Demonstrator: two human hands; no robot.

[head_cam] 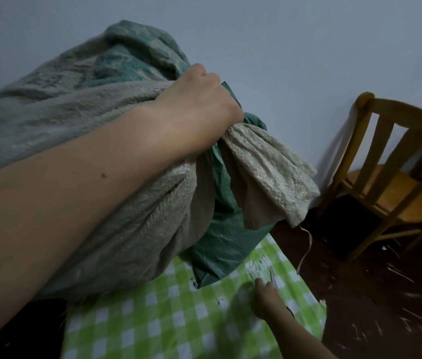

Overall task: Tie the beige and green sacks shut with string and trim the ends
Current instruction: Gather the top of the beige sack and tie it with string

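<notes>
A bulging beige sack [116, 203] lies on a green-and-white checked cloth [152, 320]. A green sack [220, 244] shows under and behind it. My left hand [199, 110] grips the gathered neck of the beige sack, and the loose mouth [269, 177] flares out below my fist. A frayed thread [308, 244] hangs from that mouth. My right hand [266, 299] is blurred, with its fingertips at a small heap of white string [259, 268] on the cloth. A thin dark object [272, 277] lies by those fingers. Whether the fingers hold anything is unclear.
A wooden chair [391, 161] stands at the right against the pale wall [308, 47]. The dark floor [386, 294] beside the cloth is strewn with several bits of cut string. The cloth's right edge [321, 301] drops off to the floor.
</notes>
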